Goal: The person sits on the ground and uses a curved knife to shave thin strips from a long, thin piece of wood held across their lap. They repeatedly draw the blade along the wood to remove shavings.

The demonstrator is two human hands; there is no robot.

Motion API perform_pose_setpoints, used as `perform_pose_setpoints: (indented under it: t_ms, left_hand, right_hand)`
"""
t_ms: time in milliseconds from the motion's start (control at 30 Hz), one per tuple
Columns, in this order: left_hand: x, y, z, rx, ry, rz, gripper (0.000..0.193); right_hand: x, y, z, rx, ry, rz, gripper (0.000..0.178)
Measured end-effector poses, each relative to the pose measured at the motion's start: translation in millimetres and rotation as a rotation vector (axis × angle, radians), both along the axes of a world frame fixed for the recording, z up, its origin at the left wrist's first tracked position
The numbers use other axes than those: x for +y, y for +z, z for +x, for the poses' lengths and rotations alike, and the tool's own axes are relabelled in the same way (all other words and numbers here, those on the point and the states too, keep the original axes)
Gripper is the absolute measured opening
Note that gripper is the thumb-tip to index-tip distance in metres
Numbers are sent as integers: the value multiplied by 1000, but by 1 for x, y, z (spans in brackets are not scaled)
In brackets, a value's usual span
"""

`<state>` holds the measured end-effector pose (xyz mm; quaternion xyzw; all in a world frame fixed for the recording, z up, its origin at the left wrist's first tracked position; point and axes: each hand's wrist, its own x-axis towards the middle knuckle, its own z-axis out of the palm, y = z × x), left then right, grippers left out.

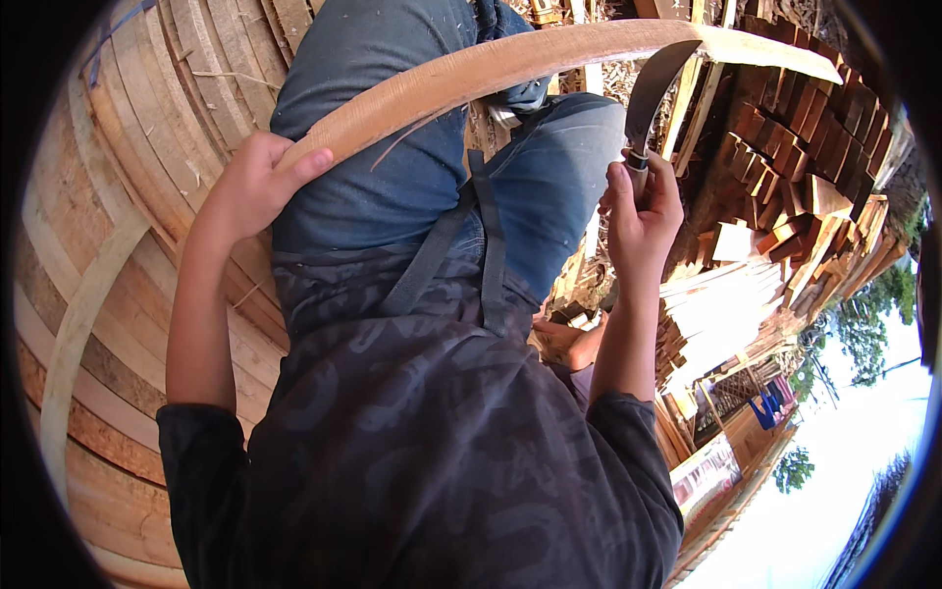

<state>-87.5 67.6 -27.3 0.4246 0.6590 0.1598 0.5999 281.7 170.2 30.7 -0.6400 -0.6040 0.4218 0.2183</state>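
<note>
**Two hands, a long wood strip and a curved knife**

A person sits and looks down at their own lap. The left hand (253, 187) is wrapped around one end of a long wood strip (510, 61). The fingers (257, 147) of that hand are curled shut over the top of the strip and the thumb (306, 163) lies along its side. The strip is thin and bent like a bow. It runs from the left hand, across the knees in blue jeans (412, 157), and on to the upper right. A thin sliver (407, 133) of wood hangs loose from its lower edge.

The right hand (643, 211) holds the handle of a curved knife (653, 88). Its fingers are closed tight around the handle. The dark blade points up and its top end touches the underside of the wood strip, near the strip's right end.

The person wears a dark patterned shirt (422, 442). Dark apron straps (471, 245) cross over the jeans.

On the left lie many curved wooden boards (147, 128), stacked side by side. One pale bent strip (78, 324) lies over them. On the right there are piles of short cut wood blocks (785, 147) and a stack of pale flat slats (716, 304). Far off at the lower right there are green trees (863, 324) and bright sky.
</note>
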Motion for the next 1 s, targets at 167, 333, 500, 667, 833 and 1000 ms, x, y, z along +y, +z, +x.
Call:
perform_pose_setpoints:
  t_ms: [167,333,500,667,833,1000]
  left_hand:
    - [4,5,-1,-99,-70,-85,57]
    - [1,6,3,-153,-15,-105,57]
    - [0,6,9,-142,74,-91,63]
    - [-6,7,17,-31,85,-54,63]
    - [2,12,13,-52,2,-112,59]
    - [2,8,13,-77,59,-89,63]
  right_hand:
    - [-28,-16,-31,-31,80,-6,28]
    - [-28,-13,-57,-146,182,-24,22]
    - [-19,-9,-72,-236,206,63,21]
    - [-13,-3,-67,-393,300,142,23]
    - [-3,-17,-50,-418,315,190,24]
    - [1,-21,-47,-408,323,250,24]
